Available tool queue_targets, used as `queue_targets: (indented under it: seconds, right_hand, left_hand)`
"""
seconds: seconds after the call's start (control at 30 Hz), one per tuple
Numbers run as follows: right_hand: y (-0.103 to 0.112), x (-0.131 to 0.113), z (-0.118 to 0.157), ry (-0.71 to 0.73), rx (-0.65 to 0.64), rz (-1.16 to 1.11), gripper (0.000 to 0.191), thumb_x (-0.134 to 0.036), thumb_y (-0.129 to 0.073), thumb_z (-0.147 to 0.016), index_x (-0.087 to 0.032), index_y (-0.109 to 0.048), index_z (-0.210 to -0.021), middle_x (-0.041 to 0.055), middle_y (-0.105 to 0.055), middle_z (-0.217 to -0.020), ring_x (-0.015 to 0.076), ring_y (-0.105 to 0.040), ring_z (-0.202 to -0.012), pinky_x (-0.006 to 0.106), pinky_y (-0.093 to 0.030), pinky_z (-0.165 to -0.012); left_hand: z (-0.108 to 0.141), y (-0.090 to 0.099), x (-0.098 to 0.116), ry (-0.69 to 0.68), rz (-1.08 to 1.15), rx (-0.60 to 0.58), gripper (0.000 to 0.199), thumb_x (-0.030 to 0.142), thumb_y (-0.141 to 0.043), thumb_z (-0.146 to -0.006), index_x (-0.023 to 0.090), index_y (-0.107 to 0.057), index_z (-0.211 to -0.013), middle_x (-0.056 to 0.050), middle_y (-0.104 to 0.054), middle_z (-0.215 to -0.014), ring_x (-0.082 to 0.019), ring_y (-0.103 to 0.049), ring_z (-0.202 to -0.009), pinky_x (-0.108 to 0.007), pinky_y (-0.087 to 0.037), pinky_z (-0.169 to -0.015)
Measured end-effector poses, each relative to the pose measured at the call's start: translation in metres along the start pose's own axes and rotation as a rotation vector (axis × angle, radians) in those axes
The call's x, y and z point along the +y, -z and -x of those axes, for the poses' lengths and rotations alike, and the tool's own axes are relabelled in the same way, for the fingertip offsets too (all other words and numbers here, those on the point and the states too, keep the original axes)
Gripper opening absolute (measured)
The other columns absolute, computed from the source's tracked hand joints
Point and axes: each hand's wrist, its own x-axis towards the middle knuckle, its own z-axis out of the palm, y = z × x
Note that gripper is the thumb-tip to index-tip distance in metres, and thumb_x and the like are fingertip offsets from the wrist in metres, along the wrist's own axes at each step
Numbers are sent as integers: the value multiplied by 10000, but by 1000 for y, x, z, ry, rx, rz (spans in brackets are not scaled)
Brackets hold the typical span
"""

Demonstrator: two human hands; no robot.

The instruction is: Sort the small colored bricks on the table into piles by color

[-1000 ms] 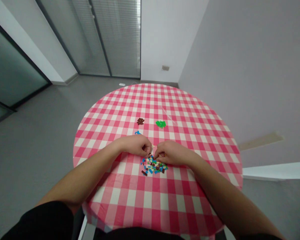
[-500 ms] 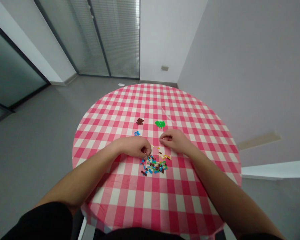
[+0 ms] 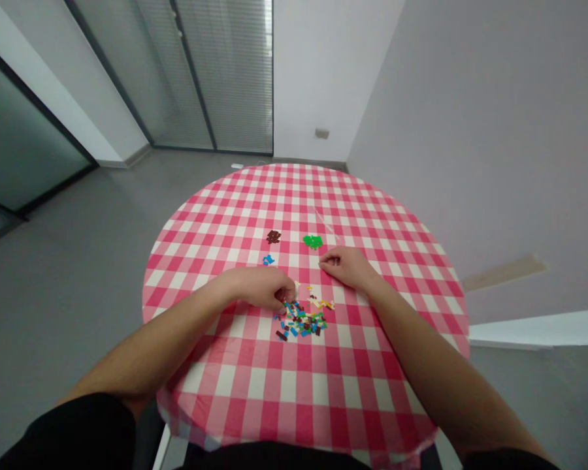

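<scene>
A mixed pile of small blue, brown, green, white and yellow pieces (image 3: 301, 323) lies on the checked cloth in front of me. My left hand (image 3: 269, 288) is at the pile's upper left edge, fingers curled down and pressed together; whatever they hold is too small to make out. Up and to the right of the pile, my right hand (image 3: 345, 266) rests with thumb and fingertips pinched, its contents hidden. Beyond my hands sit a brown heap (image 3: 273, 237) and a green heap (image 3: 313, 242). A small blue group (image 3: 268, 260) lies just below the brown one.
The round table (image 3: 255, 385) wears a red and white checked cloth. Yellow and white pieces (image 3: 326, 304) are scattered at the pile's upper right. A wall stands close on the right, and glass partitions (image 3: 225, 72) are beyond the table.
My right hand has moved slightly up and to the right, away from the mixed pile. My left hand has stayed at the pile's edge, its fingers shifting only a little.
</scene>
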Motion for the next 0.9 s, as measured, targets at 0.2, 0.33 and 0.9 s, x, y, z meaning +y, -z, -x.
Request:
queue_targets:
  seconds: [0.2, 0.33, 0.9]
  right_hand:
    - [8, -1, 6, -10, -32, -60, 164, -200, -630, -813, -197, -761, -911, 64, -758, -873, 185, -681, -745, 290, -512, -655]
    - [14, -4, 9, 23, -39, -43, 179, -203, -612, -836, -220, -768, -922, 74, -763, -932, 213, -696, -812, 334, -532, -718]
    - [15, -6, 6, 230, -159, 252, 276, -253, -501, -949, -199, -714, -1116, 112, -663, -937, 217, -599, -826, 342, -471, -730]
  left_hand:
    - [-3, -3, 4, 30, 7, 20, 39, 165, -645, -751, 176, -634, -787, 17, -603, -711, -116, -516, -607, -238, -352, -562]
    - [5, -13, 4, 25, -24, 121, 54, 205, -622, -806, 181, -657, -840, -2, -629, -744, -129, -539, -642, -249, -367, -597]
    - [33, -50, 8, 18, -111, 436, 385, 399, -611, -898, 219, -582, -1237, -103, -610, -1141, -247, -547, -1058, -392, -446, -936]
